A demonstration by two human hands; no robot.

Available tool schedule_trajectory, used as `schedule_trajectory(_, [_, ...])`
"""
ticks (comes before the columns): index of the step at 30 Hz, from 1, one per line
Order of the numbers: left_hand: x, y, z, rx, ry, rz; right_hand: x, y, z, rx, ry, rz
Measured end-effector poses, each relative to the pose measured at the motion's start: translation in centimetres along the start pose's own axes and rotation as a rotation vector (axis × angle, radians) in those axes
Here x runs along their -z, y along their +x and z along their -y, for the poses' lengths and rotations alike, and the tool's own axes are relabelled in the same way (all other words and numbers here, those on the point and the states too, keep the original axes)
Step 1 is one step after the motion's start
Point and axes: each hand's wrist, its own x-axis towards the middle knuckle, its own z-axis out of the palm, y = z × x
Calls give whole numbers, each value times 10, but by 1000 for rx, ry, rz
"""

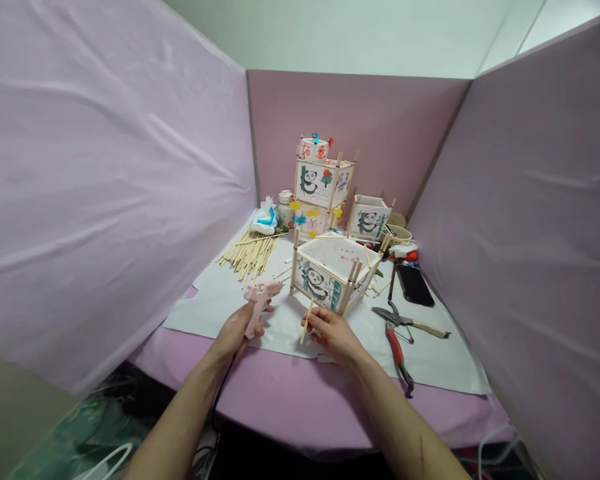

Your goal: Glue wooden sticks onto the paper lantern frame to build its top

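My left hand (237, 328) is wrapped round the handle of a pink hot glue gun (258, 305), its nozzle pointing right. Between the fingertips of my right hand (330, 332) is a short thin wooden stick (307, 323), held tilted. Just beyond both hands stands an open-topped box frame (316, 283) of sticks and white panels, with a panda drawn on its front. The glue gun's nozzle is close to the frame's left post, apart from the stick.
Behind rises a stacked tower (314, 183) of decorated panels beside a smaller panda box (369, 220). A pile of sticks (253, 253) lies left. Pruning shears (394, 323), pliers-like cutters (423, 327) and a black phone (415, 285) lie right. Fabric-covered walls (525, 220) enclose the table.
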Motion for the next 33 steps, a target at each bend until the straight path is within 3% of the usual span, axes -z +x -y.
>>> schedule_trajectory(3, [-17, -4, 9, -5, -138, 36, 3, 4, -6, 9, -2, -21])
schedule_trajectory(6, [-22, -8, 15, -3, -222, 49, 5, 8, -10, 6, -13, -32])
schedule_trajectory(17, [-18, -13, 20, -20, -255, 64, 6, 16, -27, 9, -66, -29])
schedule_trajectory(33, [-18, -17, 20, -32, -260, 113, 5, 15, -31, 10, -49, -6])
